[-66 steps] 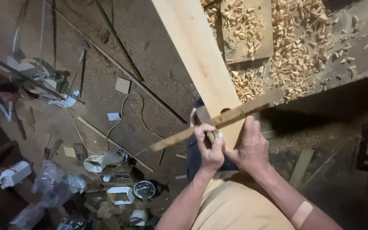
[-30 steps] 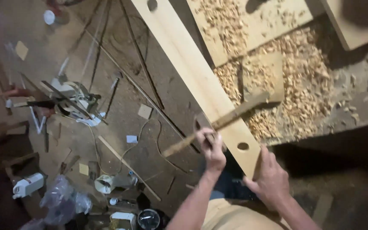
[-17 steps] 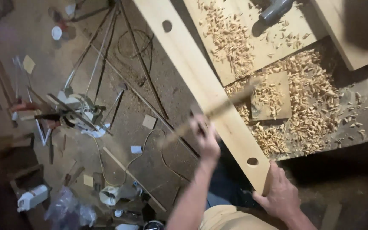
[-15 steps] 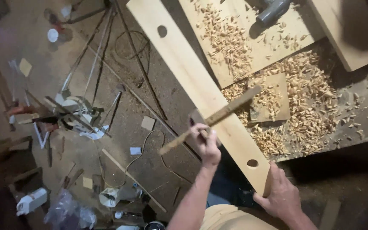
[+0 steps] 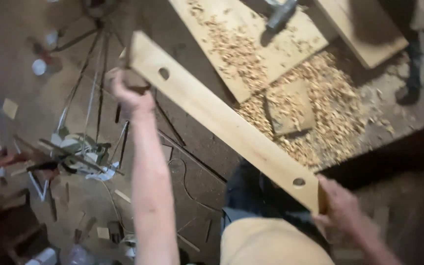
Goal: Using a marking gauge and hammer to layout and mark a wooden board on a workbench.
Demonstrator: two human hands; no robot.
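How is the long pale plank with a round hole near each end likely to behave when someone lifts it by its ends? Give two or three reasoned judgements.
The plank probably stays stiff: it runs straight between the left hand and the right hand, with no visible sag. Being flat and rectangular, it should not roll. Its length may make it awkward to swing over the wood shavings.

Single head cam, looking steeply down past my arms at the floor.

Close range: my left hand (image 5: 129,93) near frame's upper left, right hand (image 5: 338,206) lower right, plank (image 5: 222,118) running diagonally between. No second view, so nothing overlaps.
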